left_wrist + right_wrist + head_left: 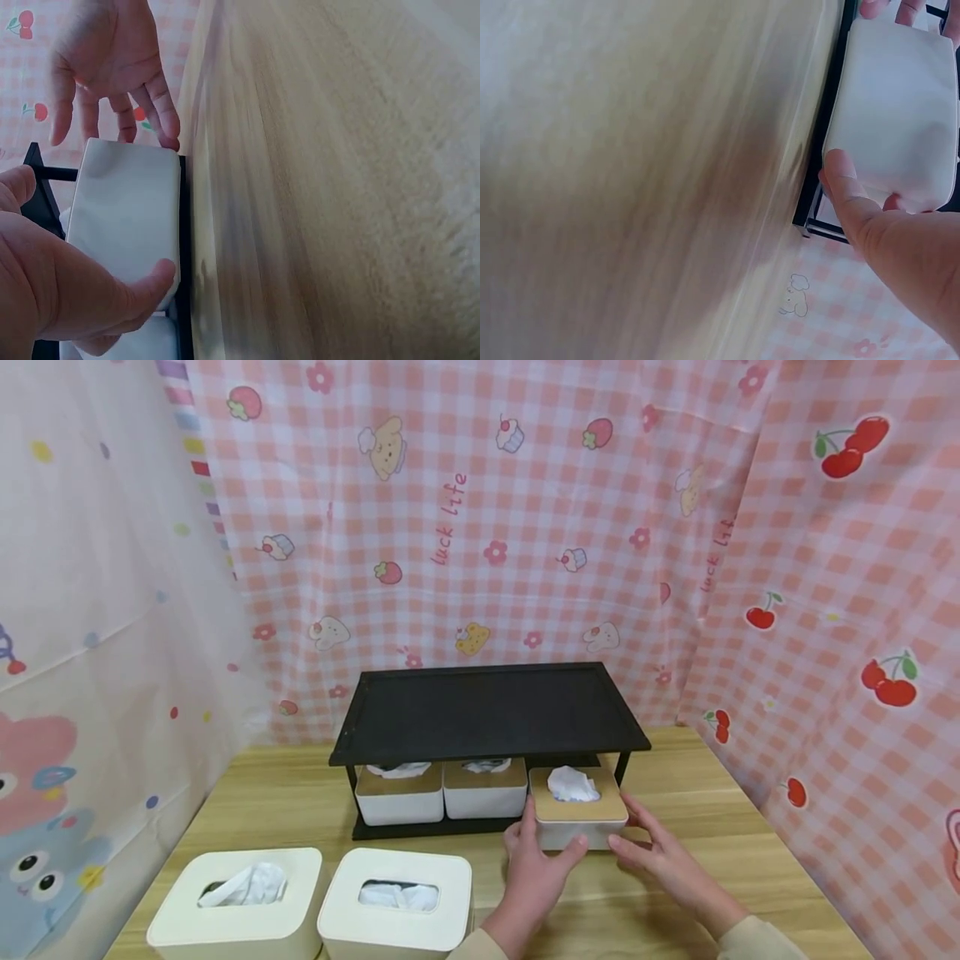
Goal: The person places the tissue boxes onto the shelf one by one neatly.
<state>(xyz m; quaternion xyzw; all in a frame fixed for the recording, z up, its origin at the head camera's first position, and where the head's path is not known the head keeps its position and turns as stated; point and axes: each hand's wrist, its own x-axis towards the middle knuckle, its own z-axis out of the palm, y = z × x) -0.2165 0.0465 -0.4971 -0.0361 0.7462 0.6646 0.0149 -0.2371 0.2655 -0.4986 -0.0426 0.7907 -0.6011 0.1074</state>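
A tissue box (581, 833) with white sides and a wooden lid (581, 812) sits at the right end of the black shelf's lower level, its front jutting out. White tissue (572, 785) pokes from its slot. My left hand (534, 868) grips the box's left side, its thumb against the front face. At the right front corner, my right hand (663, 852) holds the box, thumb at the front and fingers along the side. The right wrist view shows that thumb (844, 174) on the white face (900, 105). In the left wrist view the right hand's fingers look nearly straight.
Two similar wood-lidded boxes, a left one (400, 807) and a middle one (485, 802), stand under the black shelf top (487, 710). Two larger cream tissue boxes, one at far left (247, 927) and one beside it (393, 931), stand on the wooden table (720, 827).
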